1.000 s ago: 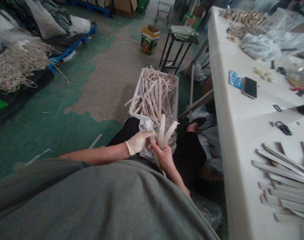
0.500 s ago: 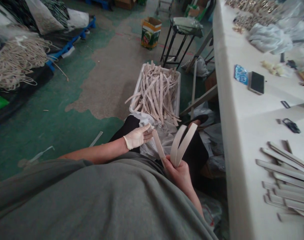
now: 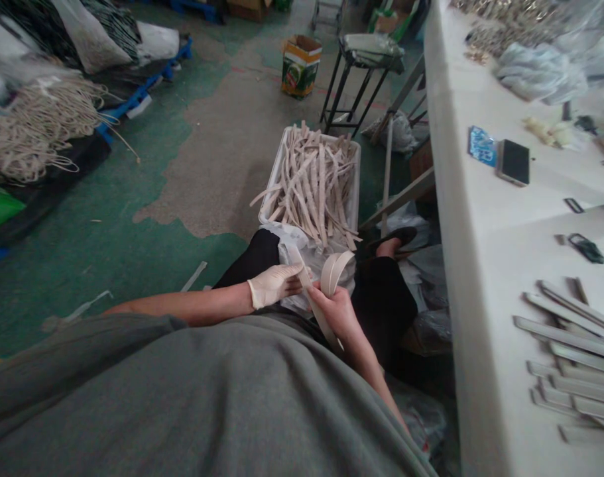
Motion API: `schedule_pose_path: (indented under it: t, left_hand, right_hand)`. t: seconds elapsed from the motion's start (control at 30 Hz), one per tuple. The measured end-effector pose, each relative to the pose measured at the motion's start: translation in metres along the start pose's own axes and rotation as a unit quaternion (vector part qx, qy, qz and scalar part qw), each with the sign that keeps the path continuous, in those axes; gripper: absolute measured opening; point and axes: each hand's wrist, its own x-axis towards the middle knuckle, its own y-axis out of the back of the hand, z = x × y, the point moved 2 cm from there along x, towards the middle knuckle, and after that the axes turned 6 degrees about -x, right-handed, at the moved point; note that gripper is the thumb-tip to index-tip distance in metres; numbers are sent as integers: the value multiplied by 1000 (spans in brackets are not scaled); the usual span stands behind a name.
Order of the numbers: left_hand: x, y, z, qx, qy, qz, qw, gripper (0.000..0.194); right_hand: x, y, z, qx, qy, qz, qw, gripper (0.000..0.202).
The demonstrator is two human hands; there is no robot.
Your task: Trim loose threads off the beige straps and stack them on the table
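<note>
While left hand (image 3: 272, 287) and right hand (image 3: 339, 314) grip a pale strap (image 3: 304, 278), one tub (image 3: 357, 180): strips (image 3: 312, 185) heaped, finished share unclear.

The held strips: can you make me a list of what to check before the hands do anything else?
1. Right hand has a grip on the held strips: ok.
2. Left hand, in its pale glove, is by the upper end of one strip: ok.
3. Left hand has a firm grip too: cannot tell, its fingers are too small and blurry.
4. White crate stands upright: ok.
5. All the loose strips are tucked inside the crate: not ok, some ends poke out over the rim.
6. The held strips have no marks or tears: cannot tell from here.
</note>
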Motion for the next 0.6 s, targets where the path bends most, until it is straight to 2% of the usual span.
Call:
schedule_pose_path:
  t: [0.1, 0.2, 0.27, 0.37, 0.43, 0.6]
  left_hand:
    - [-6, 5, 24, -27, -83, 10, 996, 14]
    - [-17, 12, 42, -51, -143, 15, 988, 15]
    - [-24, 14, 38, -56, -155, 10, 986, 17]
    - [-29, 11, 20, -48, -143, -22, 988, 27]
    - [-30, 9, 15, -49, -144, -40, 988, 31]
    - [-35, 16, 28, -63, -197, -19, 978, 29]
  right_hand:
    - [-8, 9, -17, -31, 36, -52, 997, 37]
    - [-18, 18, -27, -90, 55, -46, 993, 39]
    - [-14, 16, -32, -119, 62, -31, 990, 41]
    - [5, 1, -40, -131, 72, -20, 989, 41]
    - [14, -6, -43, -133, 71, -21, 988, 42]
    - [13, 3, -40, -141, 79, -29, 986, 42]
